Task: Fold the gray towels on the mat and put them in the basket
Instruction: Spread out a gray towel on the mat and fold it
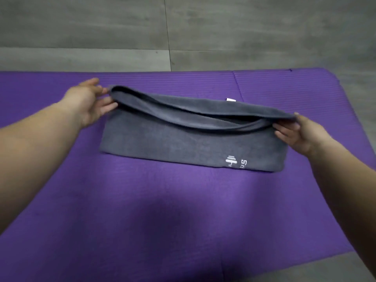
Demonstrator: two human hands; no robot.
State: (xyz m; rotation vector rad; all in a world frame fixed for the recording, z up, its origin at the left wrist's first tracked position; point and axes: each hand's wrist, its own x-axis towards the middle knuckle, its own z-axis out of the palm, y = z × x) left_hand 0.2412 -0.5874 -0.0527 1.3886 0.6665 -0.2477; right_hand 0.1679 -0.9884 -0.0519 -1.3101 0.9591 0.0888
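Observation:
A gray towel (173,141) lies folded lengthwise on the purple mat (142,200), with a white logo near its front right edge. Its far long edges are lifted off the mat and sag in the middle. My left hand (89,102) pinches the lifted left corner. My right hand (299,133) pinches the lifted right corner. A small white tag (231,99) pokes out behind the towel. No basket is in view.
The mat covers most of the near floor, with a seam (238,86) toward its far right. Gray wood-look flooring (183,33) lies beyond the mat's far edge and at the right side.

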